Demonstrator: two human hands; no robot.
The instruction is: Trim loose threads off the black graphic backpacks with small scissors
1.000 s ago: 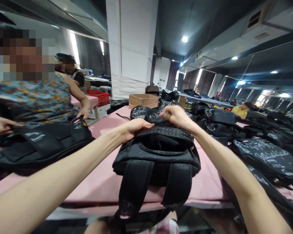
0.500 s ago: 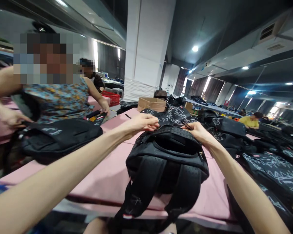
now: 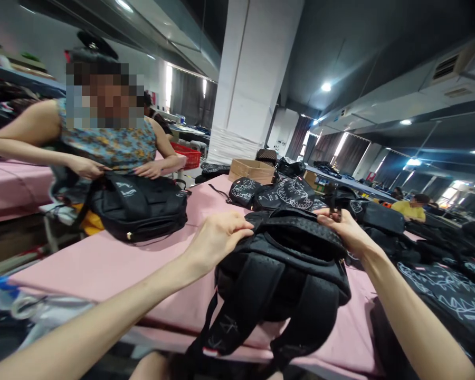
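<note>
A black backpack point(image 3: 257, 285) rests before me on a pink-covered table point(image 3: 114, 269), its top opening gaping and its two shoulder straps hanging toward me. My left hand point(image 3: 221, 235) is closed in a pinch on the left end of the opening's edge. At the right end, the fingers of my right hand point(image 3: 344, 227) are closed at the raised flap. A small dark tool point(image 3: 334, 203) sticks up from that hand; its kind is unclear.
Across the table to the left, a person point(image 3: 106, 142) handles another black backpack point(image 3: 142, 208). Black pieces with white scribble print point(image 3: 295, 192) lie beyond mine, beside a cardboard box point(image 3: 251, 170). More printed black bags point(image 3: 451, 290) are piled at the right. A white pillar point(image 3: 257, 79) stands behind.
My hands have spread slightly apart, and the left has come nearer along the bag's edge. The other person's backpack has turned, and both that person's hands now lie along its far side.
</note>
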